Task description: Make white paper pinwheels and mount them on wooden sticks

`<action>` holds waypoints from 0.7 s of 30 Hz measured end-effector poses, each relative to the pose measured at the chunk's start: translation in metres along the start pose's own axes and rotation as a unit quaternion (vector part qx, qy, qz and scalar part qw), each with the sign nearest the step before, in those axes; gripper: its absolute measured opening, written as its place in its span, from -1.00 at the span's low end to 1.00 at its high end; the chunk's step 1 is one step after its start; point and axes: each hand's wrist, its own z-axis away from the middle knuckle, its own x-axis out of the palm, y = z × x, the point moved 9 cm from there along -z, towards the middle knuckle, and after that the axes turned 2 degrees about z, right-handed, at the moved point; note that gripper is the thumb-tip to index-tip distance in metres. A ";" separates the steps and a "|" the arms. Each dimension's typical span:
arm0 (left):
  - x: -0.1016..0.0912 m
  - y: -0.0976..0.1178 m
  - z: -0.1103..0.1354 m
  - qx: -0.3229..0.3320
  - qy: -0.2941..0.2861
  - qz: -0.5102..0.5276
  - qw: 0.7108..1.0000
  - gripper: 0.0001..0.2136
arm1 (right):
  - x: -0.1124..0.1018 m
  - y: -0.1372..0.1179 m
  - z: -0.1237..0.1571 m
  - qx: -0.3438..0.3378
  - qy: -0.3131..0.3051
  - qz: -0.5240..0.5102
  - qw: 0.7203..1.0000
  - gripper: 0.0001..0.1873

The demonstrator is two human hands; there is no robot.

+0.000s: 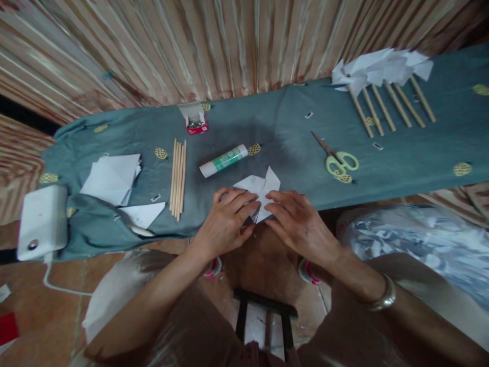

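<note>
My left hand (228, 219) and my right hand (296, 220) meet at the near edge of a long table under a blue-grey cloth (290, 127). Between them lies a folded white paper pinwheel shape (261, 193). The fingers of both hands are curled and press on its lower part, pinching its folds. A glue stick (223, 160) lies just beyond it. A bundle of wooden sticks (178, 178) lies to the left of my left hand.
A stack of white paper squares (111, 178) and a cut triangle (144, 214) lie at left, near a white device (43, 221). A small red box of pins (195, 122) sits at the back. Green-handled scissors (338, 159) and several finished pinwheels on sticks (385, 86) lie at right.
</note>
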 end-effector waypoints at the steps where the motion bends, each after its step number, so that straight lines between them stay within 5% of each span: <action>1: 0.000 0.000 0.000 0.000 -0.002 0.001 1.000 -0.70 | 0.001 -0.001 -0.001 0.005 0.003 -0.009 1.000 -0.84; 10: 0.003 0.002 -0.001 0.006 -0.006 0.001 1.000 -0.69 | -0.001 0.029 -0.005 0.138 0.027 -0.183 0.973 -0.84; 21: 0.004 0.005 -0.001 0.021 -0.007 0.001 1.000 -0.71 | -0.001 0.039 -0.014 0.207 0.013 -0.152 0.966 -0.88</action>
